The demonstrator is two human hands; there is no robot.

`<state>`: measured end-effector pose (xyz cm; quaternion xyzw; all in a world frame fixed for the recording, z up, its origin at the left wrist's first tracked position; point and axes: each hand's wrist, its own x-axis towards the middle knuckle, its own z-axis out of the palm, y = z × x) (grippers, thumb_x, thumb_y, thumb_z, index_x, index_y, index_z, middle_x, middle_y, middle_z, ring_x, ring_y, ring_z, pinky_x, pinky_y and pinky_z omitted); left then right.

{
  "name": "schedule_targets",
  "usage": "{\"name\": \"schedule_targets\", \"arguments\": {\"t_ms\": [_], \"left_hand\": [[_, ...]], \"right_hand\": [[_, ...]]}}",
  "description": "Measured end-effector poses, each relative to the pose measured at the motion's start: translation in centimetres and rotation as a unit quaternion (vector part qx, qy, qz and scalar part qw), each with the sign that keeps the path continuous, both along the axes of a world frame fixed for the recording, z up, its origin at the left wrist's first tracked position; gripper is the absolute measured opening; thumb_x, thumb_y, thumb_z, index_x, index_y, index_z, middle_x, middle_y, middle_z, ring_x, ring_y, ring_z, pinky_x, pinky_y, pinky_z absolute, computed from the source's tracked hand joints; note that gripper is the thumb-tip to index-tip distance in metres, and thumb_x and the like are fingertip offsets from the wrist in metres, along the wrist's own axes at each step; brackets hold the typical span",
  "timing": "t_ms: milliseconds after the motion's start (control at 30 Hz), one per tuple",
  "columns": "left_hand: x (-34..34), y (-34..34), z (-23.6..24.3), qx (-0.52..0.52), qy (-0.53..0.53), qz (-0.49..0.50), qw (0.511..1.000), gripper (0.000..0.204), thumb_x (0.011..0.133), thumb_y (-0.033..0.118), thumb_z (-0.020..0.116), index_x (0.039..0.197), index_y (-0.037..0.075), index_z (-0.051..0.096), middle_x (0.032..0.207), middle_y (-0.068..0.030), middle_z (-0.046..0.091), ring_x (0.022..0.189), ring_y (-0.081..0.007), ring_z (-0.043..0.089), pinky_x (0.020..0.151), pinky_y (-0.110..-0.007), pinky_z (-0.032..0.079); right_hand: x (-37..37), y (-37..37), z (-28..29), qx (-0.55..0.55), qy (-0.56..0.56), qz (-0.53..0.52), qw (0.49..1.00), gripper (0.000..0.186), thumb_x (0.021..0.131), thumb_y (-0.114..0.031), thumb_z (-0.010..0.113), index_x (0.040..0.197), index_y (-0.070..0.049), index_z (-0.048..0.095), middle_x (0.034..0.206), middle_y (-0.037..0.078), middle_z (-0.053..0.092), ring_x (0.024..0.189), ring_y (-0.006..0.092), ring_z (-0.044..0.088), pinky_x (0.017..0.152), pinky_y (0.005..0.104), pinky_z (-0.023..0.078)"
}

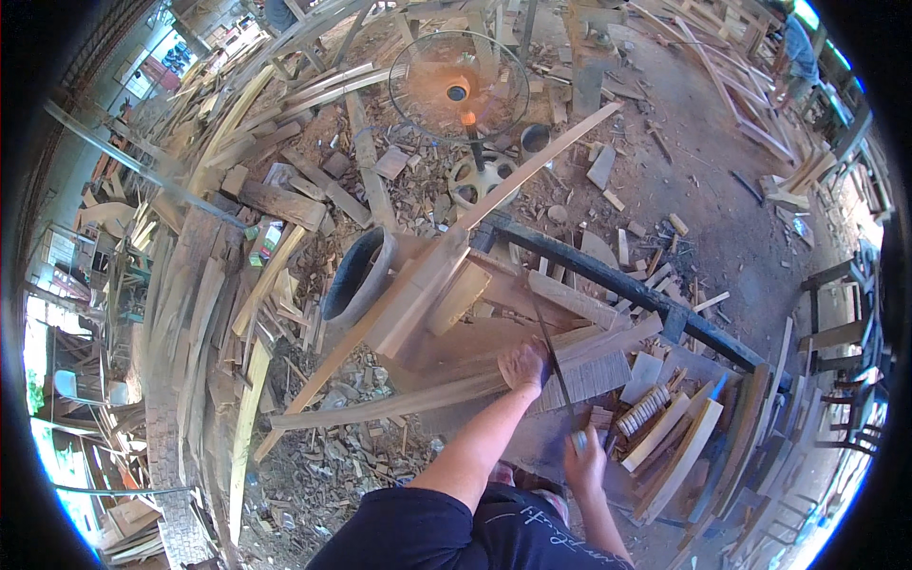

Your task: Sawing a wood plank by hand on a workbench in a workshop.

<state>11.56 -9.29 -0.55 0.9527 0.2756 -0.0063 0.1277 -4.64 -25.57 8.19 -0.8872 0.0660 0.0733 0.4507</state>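
A long, slightly curved wooden board [408,407] lies across the work surface in front of me. My left hand [524,366] presses down on it, with the fingers curled round its far edge and partly hidden. Just right of that hand, the long thin dark blade of a handsaw [561,382] crosses the board, pointing away from me. My right hand [584,458] is closed round the saw's near end, and the grip itself is mostly covered. Beyond the board are wide planks [418,309] and a short pale block [461,299].
A dark beam [608,280] runs along the far right side of the work area. Cut curved pieces [684,456] lie to my right. Further off stand a round glass-like disc [458,85] and a hollow oval form [359,275]. Offcuts litter the floor; another person [796,59] is far right.
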Motion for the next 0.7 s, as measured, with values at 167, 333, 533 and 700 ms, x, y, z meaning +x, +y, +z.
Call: {"name": "schedule_targets", "arguments": {"t_ms": [167, 333, 533, 700], "left_hand": [[0.8, 0.2, 1.9, -0.086, 0.025, 0.044, 0.995, 0.052, 0.095, 0.042, 0.044, 0.073, 0.006, 0.074, 0.082, -0.0187, 0.071, 0.090, -0.0333, 0.068, 0.083, -0.045, 0.048], [0.8, 0.6, 1.5, -0.089, 0.074, 0.024, 0.993, 0.049, 0.095, 0.041, 0.043, 0.077, 0.007, 0.074, 0.089, -0.0176, 0.072, 0.090, -0.0329, 0.068, 0.081, -0.047, 0.049], [0.7, 0.5, -0.2, -0.048, 0.008, 0.018, 0.999, 0.050, 0.096, 0.042, 0.042, 0.081, 0.008, 0.074, 0.087, -0.0173, 0.071, 0.084, -0.0341, 0.068, 0.079, -0.048, 0.049], [0.7, 0.5, -2.2, -0.039, 0.047, 0.030, 0.998, 0.052, 0.098, 0.040, 0.038, 0.080, 0.007, 0.074, 0.087, -0.0182, 0.071, 0.091, -0.0327, 0.068, 0.082, -0.050, 0.047]], "right_hand": [[1.0, 1.0, -0.7, -0.047, -0.065, 0.025, 0.996, 0.022, 0.088, -0.014, 0.065, 0.098, 0.000, 0.053, 0.083, 0.029, 0.061, 0.080, 0.0496, 0.060, 0.067, 0.0537, 0.047], [-3.9, -1.5, 1.0, -0.062, 0.043, -0.002, 0.997, 0.017, 0.088, -0.012, 0.063, 0.097, -0.001, 0.053, 0.082, 0.028, 0.061, 0.079, 0.0489, 0.061, 0.066, 0.0524, 0.048], [2.5, 1.3, -1.9, -0.019, -0.097, 0.041, 0.994, 0.024, 0.089, -0.017, 0.065, 0.094, 0.000, 0.049, 0.084, 0.028, 0.061, 0.078, 0.0491, 0.060, 0.066, 0.0538, 0.048], [0.4, 0.6, 2.2, -0.088, 0.021, 0.004, 0.996, 0.025, 0.091, -0.019, 0.064, 0.099, -0.002, 0.048, 0.085, 0.027, 0.061, 0.080, 0.0491, 0.061, 0.067, 0.0559, 0.047]]}}
